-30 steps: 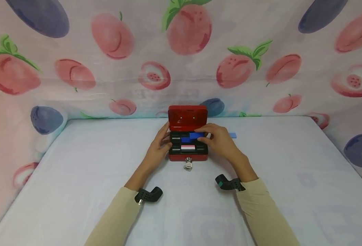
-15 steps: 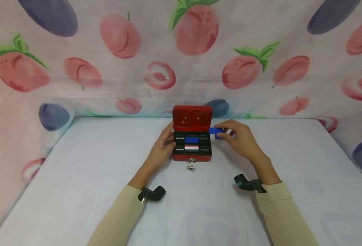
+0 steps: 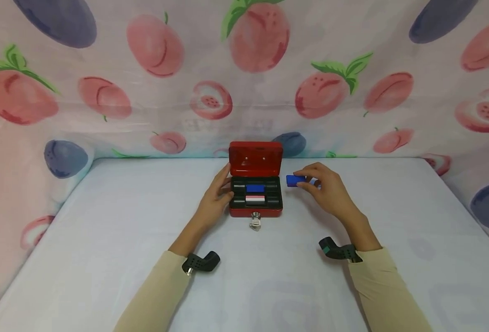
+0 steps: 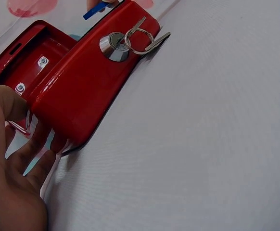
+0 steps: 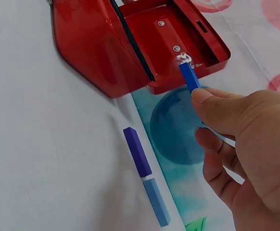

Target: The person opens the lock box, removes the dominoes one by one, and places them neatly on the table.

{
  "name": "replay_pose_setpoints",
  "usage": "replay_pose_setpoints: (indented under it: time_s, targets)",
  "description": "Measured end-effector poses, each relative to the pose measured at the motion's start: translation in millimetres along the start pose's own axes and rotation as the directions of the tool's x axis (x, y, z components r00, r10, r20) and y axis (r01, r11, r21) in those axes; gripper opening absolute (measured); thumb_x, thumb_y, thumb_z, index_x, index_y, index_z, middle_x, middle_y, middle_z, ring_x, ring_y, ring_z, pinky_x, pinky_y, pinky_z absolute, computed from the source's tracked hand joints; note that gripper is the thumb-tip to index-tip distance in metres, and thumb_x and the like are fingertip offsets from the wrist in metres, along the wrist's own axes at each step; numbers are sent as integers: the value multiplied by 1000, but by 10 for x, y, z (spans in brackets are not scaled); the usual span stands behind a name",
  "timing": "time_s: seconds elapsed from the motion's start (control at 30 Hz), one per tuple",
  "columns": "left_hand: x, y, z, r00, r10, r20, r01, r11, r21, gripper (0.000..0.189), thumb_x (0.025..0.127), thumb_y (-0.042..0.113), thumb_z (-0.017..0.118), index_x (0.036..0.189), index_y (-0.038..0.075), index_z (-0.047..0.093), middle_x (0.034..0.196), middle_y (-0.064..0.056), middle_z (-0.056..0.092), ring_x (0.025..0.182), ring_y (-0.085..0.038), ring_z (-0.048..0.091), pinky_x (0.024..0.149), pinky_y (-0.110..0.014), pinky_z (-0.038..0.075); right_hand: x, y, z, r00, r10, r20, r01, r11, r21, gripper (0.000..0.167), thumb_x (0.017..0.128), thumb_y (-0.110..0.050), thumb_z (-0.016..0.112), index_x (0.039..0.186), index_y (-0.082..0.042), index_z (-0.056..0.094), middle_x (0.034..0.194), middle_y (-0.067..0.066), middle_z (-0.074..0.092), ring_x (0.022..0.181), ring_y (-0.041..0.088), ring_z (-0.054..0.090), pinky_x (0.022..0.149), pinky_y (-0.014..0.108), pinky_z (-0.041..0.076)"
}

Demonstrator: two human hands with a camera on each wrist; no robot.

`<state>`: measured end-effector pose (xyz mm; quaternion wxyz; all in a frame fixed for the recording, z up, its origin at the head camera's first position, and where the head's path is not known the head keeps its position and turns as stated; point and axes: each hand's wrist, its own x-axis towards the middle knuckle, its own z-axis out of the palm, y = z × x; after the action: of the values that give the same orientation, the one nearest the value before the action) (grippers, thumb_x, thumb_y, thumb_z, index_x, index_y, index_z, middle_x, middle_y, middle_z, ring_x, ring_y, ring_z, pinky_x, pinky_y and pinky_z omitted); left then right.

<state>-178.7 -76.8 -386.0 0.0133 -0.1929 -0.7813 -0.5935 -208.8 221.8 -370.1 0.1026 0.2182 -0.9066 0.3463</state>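
Note:
A red cash box [image 3: 256, 212] stands with its lid [image 3: 255, 159] up. In its black tray [image 3: 238, 203] lie a blue block [image 3: 254, 188] and a pink-and-white block [image 3: 254, 199]. My left hand [image 3: 214, 200] rests against the box's left side, thumb at the rim; the left wrist view shows its fingers along the side wall. To the right of the box, my right hand [image 3: 325, 186] pinches a small blue block [image 5: 190, 77] between thumb and fingertips. Under that hand, on the table, a purple block [image 5: 137, 151] and a light blue block [image 5: 157, 202] lie end to end.
Keys [image 4: 147, 41] on a ring hang from the lock [image 4: 115, 46] at the box's front. A white cloth [image 3: 145, 221] covers the table, and a fruit-print cloth [image 3: 165, 110] hangs behind it.
My right hand has carried the blue block from above the tray to the right, out beyond the box, then lowered slightly. My left hand stays at the box's left side.

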Motion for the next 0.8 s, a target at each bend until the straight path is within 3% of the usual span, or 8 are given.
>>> replay_pose_setpoints:
  time_s: [0.43,0.8]
  targets:
    - [-5,3,0,1000,0,4,1,1000,-7,66,92,-12,44,152,3,19,156,-17,17,132,-40,35,107,-51,32,-42,185,-10,999,-28,-23,28,1000,3,26,82,-7,74,108,-7,72,101,5,65,81,17,55,64,32,46]
    - [-4,4,6,1000,-29,8,29,999,-23,67,93,-9,43,153,7,19,157,-13,16,134,-37,33,107,-52,31,-73,307,90,997,51,51,-51,999,-2,25,83,-6,73,108,-8,73,102,6,63,83,18,53,64,31,42]
